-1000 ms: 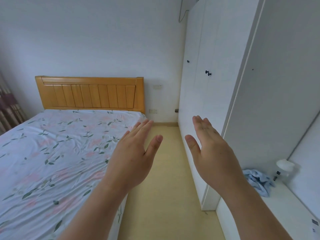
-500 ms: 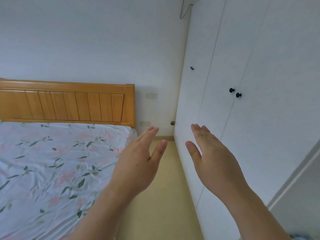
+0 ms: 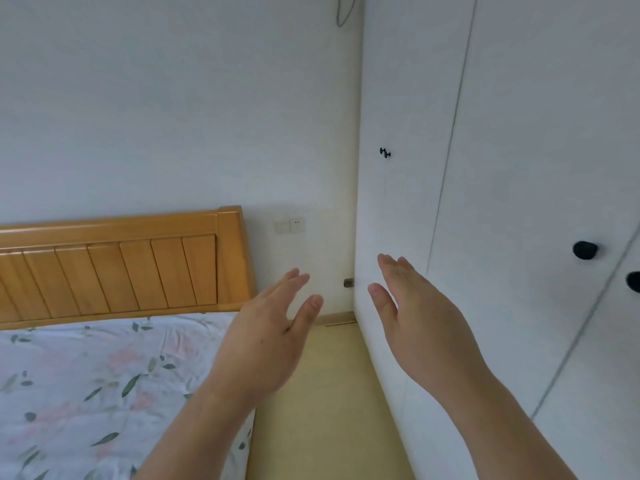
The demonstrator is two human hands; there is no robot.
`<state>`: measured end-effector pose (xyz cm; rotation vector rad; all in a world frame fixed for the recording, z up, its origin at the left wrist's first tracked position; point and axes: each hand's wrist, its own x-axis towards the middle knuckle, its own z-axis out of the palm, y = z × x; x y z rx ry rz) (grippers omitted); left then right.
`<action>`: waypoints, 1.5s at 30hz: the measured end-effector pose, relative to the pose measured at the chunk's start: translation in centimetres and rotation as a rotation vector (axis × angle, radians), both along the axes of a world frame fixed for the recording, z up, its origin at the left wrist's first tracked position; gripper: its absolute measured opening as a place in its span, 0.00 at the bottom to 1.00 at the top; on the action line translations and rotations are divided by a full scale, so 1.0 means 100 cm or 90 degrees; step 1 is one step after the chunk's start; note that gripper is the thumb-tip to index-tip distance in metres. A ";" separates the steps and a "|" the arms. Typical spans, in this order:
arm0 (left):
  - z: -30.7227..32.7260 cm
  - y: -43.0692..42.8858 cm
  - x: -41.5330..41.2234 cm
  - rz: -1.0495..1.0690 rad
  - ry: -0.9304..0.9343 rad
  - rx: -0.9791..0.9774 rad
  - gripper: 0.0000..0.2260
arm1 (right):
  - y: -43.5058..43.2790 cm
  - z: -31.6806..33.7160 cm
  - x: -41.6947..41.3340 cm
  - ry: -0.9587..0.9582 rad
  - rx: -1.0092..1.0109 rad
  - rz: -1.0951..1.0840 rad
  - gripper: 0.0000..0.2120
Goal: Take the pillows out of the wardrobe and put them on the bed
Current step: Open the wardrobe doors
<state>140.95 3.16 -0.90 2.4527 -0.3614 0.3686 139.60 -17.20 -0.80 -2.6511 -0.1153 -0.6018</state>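
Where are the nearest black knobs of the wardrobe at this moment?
In the head view, the nearest black knobs sit at the far right edge on the closed white wardrobe, above and to the right of the open right hand.

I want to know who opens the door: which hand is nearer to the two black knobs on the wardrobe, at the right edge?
The right hand. It hangs open just left of and below the black knobs; the left hand is farther left, beside the bed.
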 end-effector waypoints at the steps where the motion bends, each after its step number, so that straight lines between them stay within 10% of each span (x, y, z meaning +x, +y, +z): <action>1: 0.007 -0.001 0.030 0.007 0.003 0.000 0.25 | -0.002 0.006 0.031 -0.001 -0.001 0.002 0.26; 25: 0.003 -0.078 0.679 -0.224 0.091 -0.142 0.20 | -0.041 0.024 0.589 0.036 0.046 -0.284 0.29; 45: 0.020 -0.257 0.919 -0.545 0.088 -0.122 0.16 | -0.118 0.019 0.783 -0.058 0.147 -0.544 0.20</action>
